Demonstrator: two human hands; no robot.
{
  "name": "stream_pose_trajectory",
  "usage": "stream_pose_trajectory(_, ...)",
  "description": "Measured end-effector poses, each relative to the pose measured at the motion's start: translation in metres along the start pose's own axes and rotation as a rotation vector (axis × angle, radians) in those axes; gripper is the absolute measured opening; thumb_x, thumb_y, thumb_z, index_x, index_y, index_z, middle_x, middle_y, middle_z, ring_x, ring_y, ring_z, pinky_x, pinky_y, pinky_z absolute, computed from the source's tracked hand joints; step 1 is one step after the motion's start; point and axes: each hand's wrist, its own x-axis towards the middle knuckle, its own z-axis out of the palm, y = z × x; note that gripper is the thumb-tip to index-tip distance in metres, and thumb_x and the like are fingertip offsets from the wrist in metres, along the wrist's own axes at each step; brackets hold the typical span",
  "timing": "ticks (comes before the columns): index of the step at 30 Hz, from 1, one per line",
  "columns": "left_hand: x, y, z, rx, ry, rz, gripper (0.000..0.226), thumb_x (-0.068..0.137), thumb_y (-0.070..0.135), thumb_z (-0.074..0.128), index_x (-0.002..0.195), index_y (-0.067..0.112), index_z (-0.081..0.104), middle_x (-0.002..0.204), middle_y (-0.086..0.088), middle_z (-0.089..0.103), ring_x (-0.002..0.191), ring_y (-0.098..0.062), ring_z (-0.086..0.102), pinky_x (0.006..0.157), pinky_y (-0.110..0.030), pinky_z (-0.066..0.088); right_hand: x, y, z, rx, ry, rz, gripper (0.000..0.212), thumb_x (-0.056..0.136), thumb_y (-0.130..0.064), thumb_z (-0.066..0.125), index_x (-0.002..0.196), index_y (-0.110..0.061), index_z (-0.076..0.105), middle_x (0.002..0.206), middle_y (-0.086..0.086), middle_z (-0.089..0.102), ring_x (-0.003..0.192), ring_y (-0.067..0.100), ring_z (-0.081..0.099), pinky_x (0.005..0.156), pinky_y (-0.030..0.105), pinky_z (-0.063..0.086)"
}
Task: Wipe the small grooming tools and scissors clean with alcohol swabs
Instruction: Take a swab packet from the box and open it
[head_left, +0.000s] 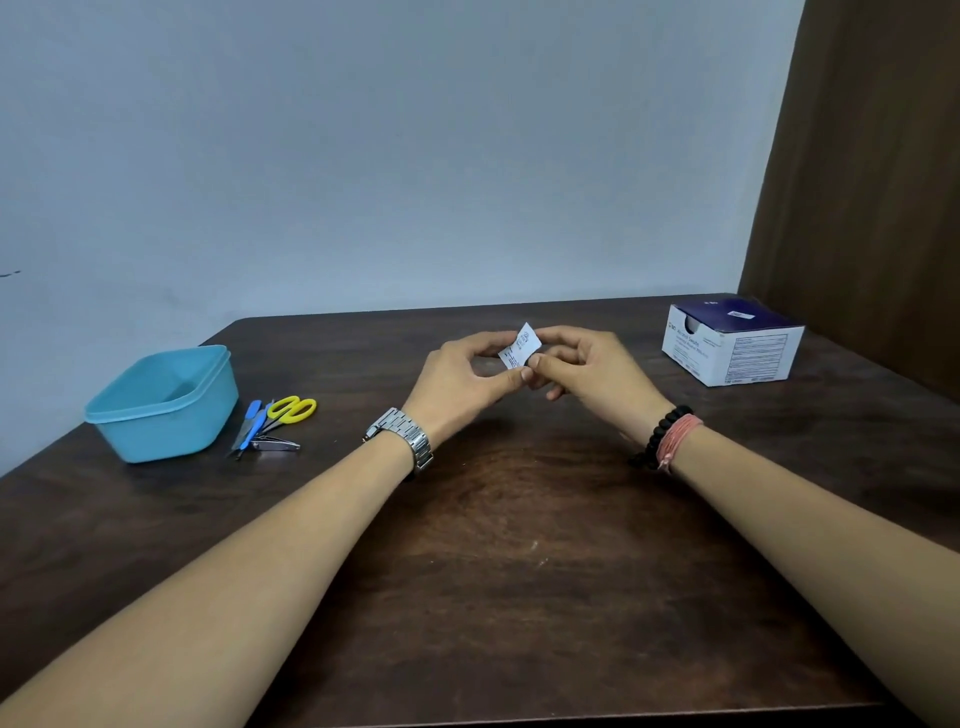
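A small white alcohol swab packet (521, 344) is held up above the middle of the dark wooden table (519, 545). My left hand (460, 379) pinches its lower left edge and my right hand (587, 371) pinches its right side, thumbs nearly touching. At the left lie yellow-handled scissors (291, 409), blue-handled small tools (250, 422) and a metal nail clipper (274, 444), clustered together on the table, well away from both hands.
A light blue plastic tub (130, 413) stands at the far left beside the tools. A white and dark blue box of alcohol swabs (732, 343) sits at the back right, near a brown curtain (872, 182). A pale wall runs behind the table.
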Motion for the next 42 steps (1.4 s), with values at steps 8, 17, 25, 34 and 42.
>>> stream_pose_trajectory(8,-0.001,0.006,0.006,0.056,0.031,-0.034,0.042,0.074,0.054,0.062,0.110,0.035,0.069,0.100,0.014,0.072,0.090,-0.006,0.070,0.084,-0.039,0.058,-0.002,-0.003,-0.001,-0.038,0.125,0.041,0.011,0.086,-0.010,0.069,0.088,-0.021,0.068,0.073,0.003,0.074,0.070,0.014,0.069,0.060,0.026,0.052)
stream_pose_trajectory(17,-0.005,0.015,0.010,0.135,0.046,-0.108,0.057,0.061,0.065,0.042,0.100,0.033,0.068,0.097,0.013,0.073,0.079,-0.009,0.071,0.084,-0.039,0.056,-0.003,-0.006,0.009,-0.136,0.224,0.096,0.005,0.078,-0.012,0.066,0.073,-0.013,0.065,0.065,0.002,0.073,0.065,0.017,0.071,0.054,0.027,0.054)
stream_pose_trajectory(25,-0.004,0.018,0.010,0.264,0.015,-0.107,0.037,0.081,0.055,0.049,0.112,0.038,0.053,0.096,0.013,0.071,0.086,-0.011,0.068,0.095,-0.038,0.046,-0.007,-0.013,0.008,-0.238,0.230,0.072,0.006,0.077,-0.013,0.065,0.072,-0.014,0.063,0.061,0.001,0.071,0.057,0.012,0.067,0.048,0.018,0.047)
stream_pose_trajectory(34,-0.004,0.016,0.006,-0.108,-0.011,-0.187,0.029,0.097,0.041,0.050,0.102,0.020,0.068,0.097,-0.002,0.072,0.077,-0.018,0.074,0.078,-0.038,0.056,-0.007,-0.017,0.002,-0.248,0.200,0.026,0.004,0.078,-0.010,0.061,0.076,-0.007,0.064,0.062,0.006,0.071,0.059,0.008,0.070,0.051,0.023,0.054)
stream_pose_trajectory(42,-0.002,0.010,0.005,-0.370,0.059,-0.308,0.013,0.097,0.022,0.055,0.092,0.017,0.066,0.083,0.003,0.068,0.067,-0.010,0.069,0.068,-0.025,0.051,-0.002,-0.007,0.001,-0.161,0.187,0.033,0.007,0.083,-0.012,0.067,0.077,-0.012,0.062,0.068,0.005,0.072,0.063,0.011,0.070,0.054,0.024,0.053)
